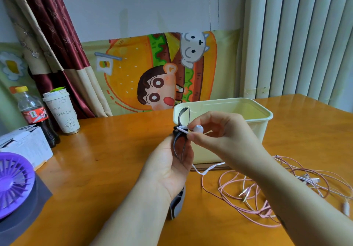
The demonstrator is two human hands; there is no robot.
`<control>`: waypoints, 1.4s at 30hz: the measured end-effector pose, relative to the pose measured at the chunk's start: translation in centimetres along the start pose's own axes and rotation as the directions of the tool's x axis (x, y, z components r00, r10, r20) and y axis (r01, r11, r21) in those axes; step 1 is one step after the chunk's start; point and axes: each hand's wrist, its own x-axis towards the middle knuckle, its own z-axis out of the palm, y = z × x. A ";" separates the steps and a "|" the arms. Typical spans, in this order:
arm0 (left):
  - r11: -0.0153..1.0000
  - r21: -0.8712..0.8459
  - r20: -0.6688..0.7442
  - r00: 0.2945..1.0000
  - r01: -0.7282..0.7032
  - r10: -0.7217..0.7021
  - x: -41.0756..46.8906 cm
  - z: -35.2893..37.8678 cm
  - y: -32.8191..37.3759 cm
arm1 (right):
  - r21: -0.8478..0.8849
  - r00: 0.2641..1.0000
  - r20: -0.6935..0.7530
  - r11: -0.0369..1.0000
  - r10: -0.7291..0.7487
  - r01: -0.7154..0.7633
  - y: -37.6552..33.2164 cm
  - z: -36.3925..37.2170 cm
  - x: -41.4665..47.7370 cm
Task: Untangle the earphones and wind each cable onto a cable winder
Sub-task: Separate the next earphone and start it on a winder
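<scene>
One winder (179, 144), one earbud (198, 128) in hands (169, 166)

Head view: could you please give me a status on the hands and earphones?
Left hand grips cable winder. Right hand pinches white earbud at its middle. White cable trails below. Pink cables loose at right, nothing blocking.

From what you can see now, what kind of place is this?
Probably a room at home: a wooden table beside a curtain, a cartoon cloth on the wall, a cola bottle.
</scene>
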 end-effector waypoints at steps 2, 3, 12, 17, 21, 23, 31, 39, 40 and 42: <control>0.997 0.049 0.001 0.998 -0.067 0.067 0.2 -0.2 0.1 | -0.018 1.000 -0.025 1.000 -0.004 0.003 0.0 0.0 0.0; 0.993 0.059 0.010 0.995 -0.100 0.099 0.3 -0.2 0.2 | -0.029 0.999 -0.044 1.000 -0.003 0.002 0.0 0.0 0.0; 0.909 0.245 0.258 0.926 -0.339 0.275 -0.5 0.2 0.6 | 0.057 0.998 -0.017 0.997 0.056 -0.054 0.3 -0.7 0.2; 0.911 0.234 0.234 0.929 -0.339 0.285 -0.3 0.0 0.7 | 0.140 0.985 0.134 0.982 0.109 -0.128 0.4 -1.4 0.4; 0.903 0.237 0.223 0.925 -0.357 0.308 -0.2 -0.1 0.8 | 0.049 0.980 0.167 0.992 0.105 -0.115 0.2 -1.8 0.4; 0.895 0.249 0.229 0.920 -0.371 0.318 -0.2 -0.1 0.8 | 0.012 0.987 0.139 0.996 0.082 -0.085 0.1 -1.9 0.4; 0.877 0.250 0.236 0.904 -0.410 0.355 -0.1 -0.2 0.9 | -0.266 0.985 -0.008 0.949 -0.175 0.167 1.0 -0.9 0.1; 0.850 0.265 0.239 0.885 -0.456 0.400 -0.2 -0.1 1.1 | -0.067 0.987 0.011 0.985 -0.161 0.161 0.8 -0.7 0.0; 0.845 0.267 0.230 0.882 -0.464 0.411 -0.2 -0.1 1.2 | 0.060 0.998 -0.001 0.996 -0.066 0.066 0.6 -0.6 0.0; 0.831 0.281 0.220 0.876 -0.479 0.430 -0.2 -0.1 1.1 | 0.206 0.995 0.001 0.974 0.096 -0.094 0.6 -0.6 0.2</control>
